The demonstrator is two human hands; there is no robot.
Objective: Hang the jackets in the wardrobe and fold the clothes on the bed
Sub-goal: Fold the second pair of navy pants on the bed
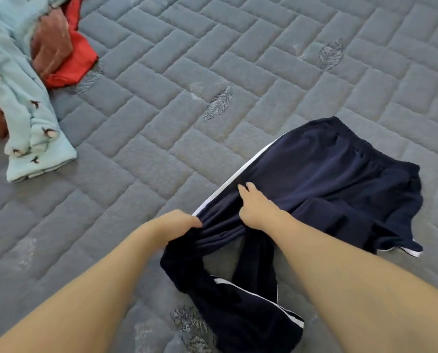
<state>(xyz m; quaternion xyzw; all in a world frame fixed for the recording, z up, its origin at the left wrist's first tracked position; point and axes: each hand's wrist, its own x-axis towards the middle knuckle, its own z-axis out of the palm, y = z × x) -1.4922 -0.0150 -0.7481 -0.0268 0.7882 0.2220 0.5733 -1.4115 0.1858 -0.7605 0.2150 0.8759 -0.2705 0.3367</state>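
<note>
The grey quilted bed [213, 59] holds dark blue pants [340, 179]; the left hand [177, 222] pinches a bunch of cloth at their near edge; the right hand [256, 207], fingers curled, grips beside it; the hanging legs might twist and spoil the fold; other clothes [29, 103] lie far left of the pants.

We saw a grey quilted cover [238, 34] filling the whole view, stitched into padded rectangles laid in a herringbone pattern. Embroidered leaf motifs were scattered across it, well apart from one another. One leaf [218, 104] sat near the middle, tilted, with fine veins in darker thread. Another leaf [330, 56] lay towards the upper right. A third leaf [187, 324] showed at the bottom edge, and a fainter leaf [25, 250] at the lower left.
</note>
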